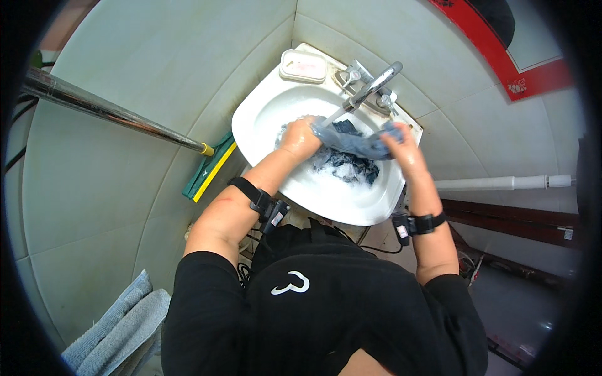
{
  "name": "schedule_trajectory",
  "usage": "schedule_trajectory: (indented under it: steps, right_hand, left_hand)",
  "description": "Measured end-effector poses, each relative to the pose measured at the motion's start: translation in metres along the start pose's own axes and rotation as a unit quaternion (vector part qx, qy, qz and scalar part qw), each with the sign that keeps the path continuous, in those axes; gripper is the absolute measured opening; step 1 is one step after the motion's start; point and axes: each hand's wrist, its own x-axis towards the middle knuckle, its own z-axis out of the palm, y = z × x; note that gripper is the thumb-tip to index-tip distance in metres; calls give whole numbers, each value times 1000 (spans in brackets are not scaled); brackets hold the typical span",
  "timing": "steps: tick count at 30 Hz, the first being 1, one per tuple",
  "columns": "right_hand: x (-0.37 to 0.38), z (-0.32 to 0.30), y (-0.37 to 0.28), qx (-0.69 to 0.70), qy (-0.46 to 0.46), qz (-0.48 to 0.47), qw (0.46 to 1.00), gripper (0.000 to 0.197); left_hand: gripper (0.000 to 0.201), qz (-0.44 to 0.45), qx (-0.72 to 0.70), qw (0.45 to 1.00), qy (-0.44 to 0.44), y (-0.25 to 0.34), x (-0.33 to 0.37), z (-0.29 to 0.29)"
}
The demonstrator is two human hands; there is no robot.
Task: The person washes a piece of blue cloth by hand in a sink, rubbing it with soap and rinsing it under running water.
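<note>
A wet grey-blue cloth (353, 145) is stretched between my two hands over the white washbasin (254, 128). My left hand (301, 138) is closed round its left end, and my right hand (404, 148) grips the bunched right end. Water runs from the chrome tap (371, 88) down close to the cloth, near my left hand. Below, a dark patterned cloth (360, 170) lies soaking among white suds in the bowl. The exact kind of either cloth cannot be made out.
A soap dish (303, 66) sits on the basin's back left corner. Left of the basin, a green and yellow squeegee head (212, 168) on a metal pole (119, 111) leans by the tiled wall. Grey towels (119, 323) hang at lower left. A white pole (501, 183) extends at right.
</note>
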Motion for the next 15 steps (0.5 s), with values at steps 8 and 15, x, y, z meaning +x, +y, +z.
schedule_trajectory:
  steps: [8,15]
  right_hand:
    - [21,82,23,-130,-102,-130,978,55]
    - [64,101,32,-6,41,-23,999,47]
  left_hand:
    - [37,99,37,994,-42,15,-3,6]
    - [81,-318,-315,893,-54,0,-6,0]
